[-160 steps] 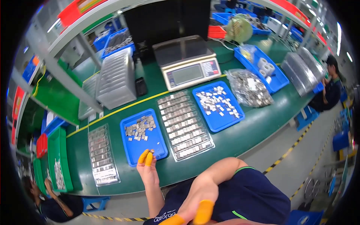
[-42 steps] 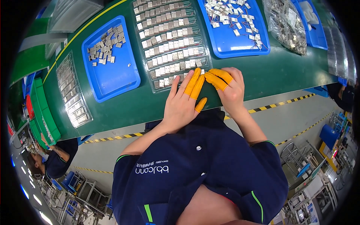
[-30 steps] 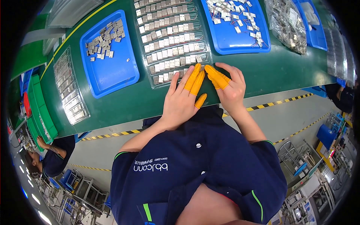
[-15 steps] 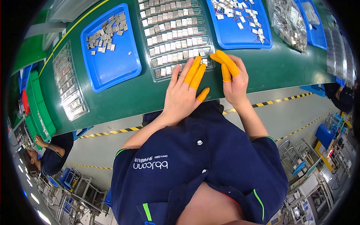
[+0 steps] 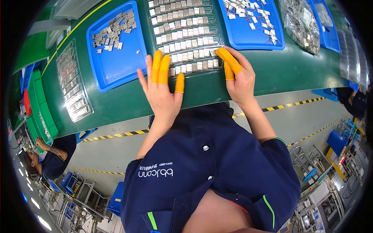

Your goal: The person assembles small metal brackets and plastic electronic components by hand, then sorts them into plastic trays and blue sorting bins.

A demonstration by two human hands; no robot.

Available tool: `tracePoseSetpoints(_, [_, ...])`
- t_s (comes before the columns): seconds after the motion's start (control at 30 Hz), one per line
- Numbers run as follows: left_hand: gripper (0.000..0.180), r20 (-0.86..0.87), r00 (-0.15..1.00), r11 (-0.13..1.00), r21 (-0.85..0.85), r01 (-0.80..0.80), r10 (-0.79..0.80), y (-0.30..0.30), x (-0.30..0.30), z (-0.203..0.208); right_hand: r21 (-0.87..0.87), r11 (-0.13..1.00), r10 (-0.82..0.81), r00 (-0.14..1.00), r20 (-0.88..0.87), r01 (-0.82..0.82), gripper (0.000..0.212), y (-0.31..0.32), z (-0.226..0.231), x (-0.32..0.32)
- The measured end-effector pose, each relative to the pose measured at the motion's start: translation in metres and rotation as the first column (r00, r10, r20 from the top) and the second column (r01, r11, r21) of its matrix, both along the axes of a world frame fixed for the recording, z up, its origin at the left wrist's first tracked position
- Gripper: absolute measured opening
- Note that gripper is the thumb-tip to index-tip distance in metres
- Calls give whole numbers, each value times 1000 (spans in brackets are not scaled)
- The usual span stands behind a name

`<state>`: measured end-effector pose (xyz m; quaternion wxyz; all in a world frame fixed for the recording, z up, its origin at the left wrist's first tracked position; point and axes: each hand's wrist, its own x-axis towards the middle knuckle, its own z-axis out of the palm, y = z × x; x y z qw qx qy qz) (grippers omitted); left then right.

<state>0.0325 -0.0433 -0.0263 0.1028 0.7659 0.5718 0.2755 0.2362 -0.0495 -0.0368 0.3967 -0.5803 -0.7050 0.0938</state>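
Observation:
A clear plastic tray (image 5: 188, 76) on the green bench holds several rows of small white and metallic connectors (image 5: 195, 66) with thin wires. My left hand (image 5: 162, 93) is beside its near left corner, with spread fingers and nothing held. Yellow finger cots cover some fingers and the thumb. At the tray's right edge, my right hand (image 5: 241, 79) has bent, yellow-capped fingers over the rim and its thumb close beside it, closed on that edge. One slightly tilted connector (image 5: 213, 53) lies right beside these fingertips. The fingers' undersides are hidden.
A blue tray (image 5: 116, 75) with loose metal shells is at left; another blue tray (image 5: 248, 43) with wired connectors is at right. Farther left lies a second clear tray (image 5: 74, 85). A bag of parts (image 5: 301, 25) lies at right. Another person (image 5: 58, 155) works at far left.
My left hand has moved left from the tray's near rows to its left corner, and its fingers have spread. The clear tray has shifted slightly right. My right hand stays at the tray's right edge.

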Motion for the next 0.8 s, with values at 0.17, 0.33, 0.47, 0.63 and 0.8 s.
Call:
tracePoseSetpoints(0.17, [54, -21, 974, 966, -138, 219, -224, 4, 25, 11, 25, 1000, 2, 1000, 26, -3, 30, 0, -3, -1])
tracePoseSetpoints(0.33, [60, -124, 933, 933, -173, 316, -339, 9, 40, 0, 43, 999, -35, 999, 42, 33, 28, 1, -4, -6])
tracePoseSetpoints(0.47, [62, -175, 930, 942, -160, 296, -322, 9, 41, -1, 70, 993, -101, 994, 30, 98, 28, 4, -6, -13])
tracePoseSetpoints(0.63, [65, -125, 936, 938, -164, 306, -328, 8, 42, -2, 18, 973, -230, 973, -8, 231, 29, 9, -3, -14])
tracePoseSetpoints(0.8, [65, -112, 931, 924, -207, 321, -348, 7, 40, -2, -65, 961, -262, 960, 101, 269, 22, 15, 7, -18])
